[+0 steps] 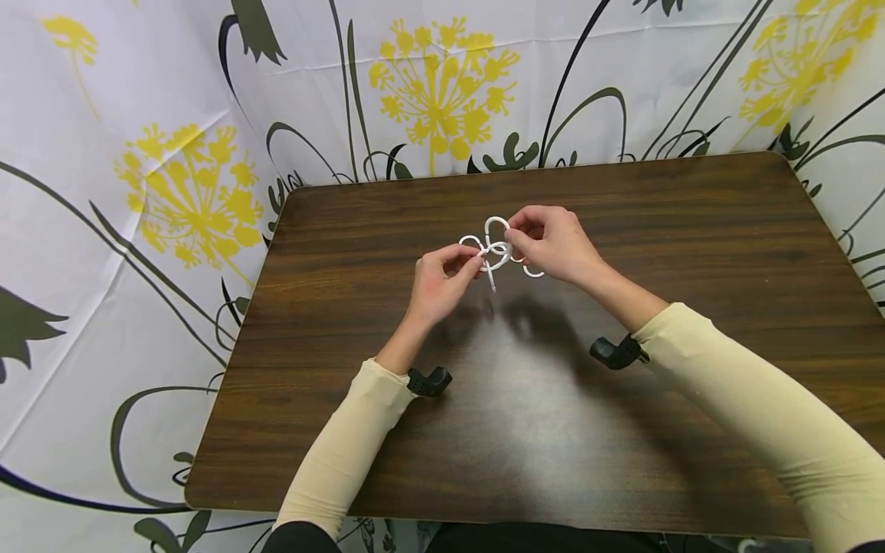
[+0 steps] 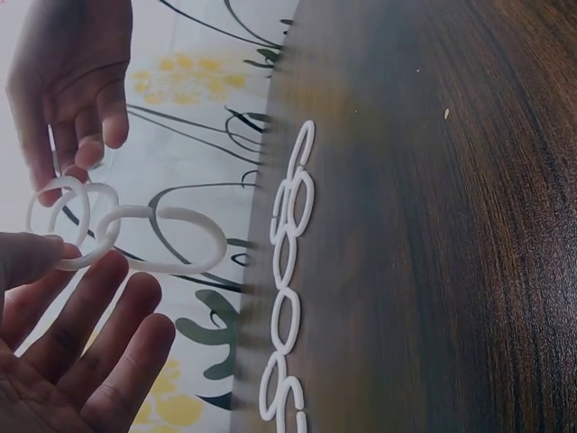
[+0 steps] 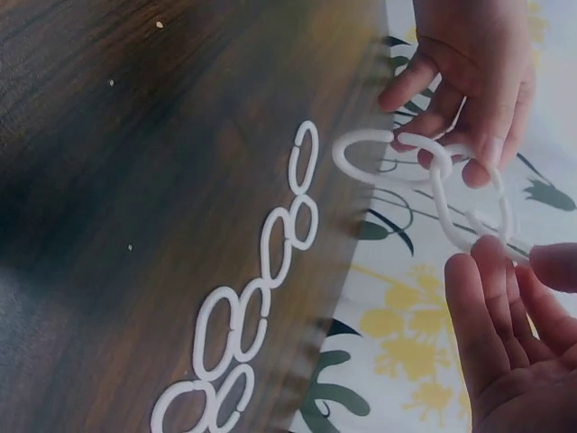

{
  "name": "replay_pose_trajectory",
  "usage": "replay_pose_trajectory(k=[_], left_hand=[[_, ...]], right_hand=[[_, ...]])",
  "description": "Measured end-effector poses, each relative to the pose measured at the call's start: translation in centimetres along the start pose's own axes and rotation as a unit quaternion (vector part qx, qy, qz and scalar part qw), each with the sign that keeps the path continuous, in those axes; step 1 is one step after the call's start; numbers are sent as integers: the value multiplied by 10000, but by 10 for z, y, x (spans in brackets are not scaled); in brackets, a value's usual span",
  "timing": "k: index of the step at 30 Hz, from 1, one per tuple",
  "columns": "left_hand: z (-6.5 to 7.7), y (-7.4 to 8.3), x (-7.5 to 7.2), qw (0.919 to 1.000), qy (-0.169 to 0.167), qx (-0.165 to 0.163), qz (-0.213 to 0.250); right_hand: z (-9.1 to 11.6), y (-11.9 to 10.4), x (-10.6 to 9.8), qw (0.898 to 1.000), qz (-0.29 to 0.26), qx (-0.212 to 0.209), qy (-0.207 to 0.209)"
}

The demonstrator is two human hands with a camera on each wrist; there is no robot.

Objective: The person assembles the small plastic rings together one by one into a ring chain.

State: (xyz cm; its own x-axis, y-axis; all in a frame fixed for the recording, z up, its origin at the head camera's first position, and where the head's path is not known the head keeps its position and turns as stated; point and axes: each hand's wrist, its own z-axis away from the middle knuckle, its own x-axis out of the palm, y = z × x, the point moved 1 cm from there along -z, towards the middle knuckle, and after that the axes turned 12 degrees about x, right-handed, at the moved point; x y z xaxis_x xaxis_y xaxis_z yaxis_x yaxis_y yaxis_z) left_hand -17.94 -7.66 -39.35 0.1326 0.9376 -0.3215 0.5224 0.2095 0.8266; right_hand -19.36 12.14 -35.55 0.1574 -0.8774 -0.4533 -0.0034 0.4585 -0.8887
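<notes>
White C-shaped plastic chain links (image 1: 499,248) hang between my two hands, raised over the table. My left hand (image 1: 437,283) pinches one link between thumb and index finger, its other fingers spread loosely. From the right, my right hand (image 1: 561,242) grips another link with thumb and fingertips. The held links loop through one another; a further link (image 2: 223,245) dangles from them in the left wrist view. Beneath lies a chain of joined white links (image 3: 200,334) on the tabletop, clear in both wrist views. In the head view, held and lying links are hard to tell apart.
The dark wood-grain table (image 1: 332,346) has its far edge against a white cloth (image 1: 318,100) with yellow and grey plant prints. A few pale specks (image 3: 160,24) dot the tabletop. Dark wrist cameras (image 1: 430,382) sit at both cream sleeves.
</notes>
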Motion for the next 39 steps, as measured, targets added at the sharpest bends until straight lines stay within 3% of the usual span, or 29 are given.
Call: replay_pose_trajectory(k=[4, 14, 20, 28, 34, 37, 39], left_hand=[[1, 23, -2, 9999, -67, -130, -31], [-1, 26, -5, 9995, -171, -249, -121], [-5, 28, -5, 9985, -1, -546, 96], [-11, 26, -5, 9971, 384, -393, 535], [-11, 24, -7, 9949, 488, -411, 781], [-10, 23, -7, 9953, 434, -434, 746], [-10, 24, -7, 9959, 411, -441, 670]], right_hand=[[1, 4, 5, 9997, -167, 11, 188], [-1, 9, 15, 9932, -1150, 136, 79], [-1, 11, 16, 9885, -1480, 302, -59], [-3, 12, 17, 9852, -1640, 432, -263], [-7, 15, 7, 9926, -1126, 341, -316], [-12, 23, -6, 9997, -157, 150, -119], [-15, 30, -16, 9972, 742, -30, -19]])
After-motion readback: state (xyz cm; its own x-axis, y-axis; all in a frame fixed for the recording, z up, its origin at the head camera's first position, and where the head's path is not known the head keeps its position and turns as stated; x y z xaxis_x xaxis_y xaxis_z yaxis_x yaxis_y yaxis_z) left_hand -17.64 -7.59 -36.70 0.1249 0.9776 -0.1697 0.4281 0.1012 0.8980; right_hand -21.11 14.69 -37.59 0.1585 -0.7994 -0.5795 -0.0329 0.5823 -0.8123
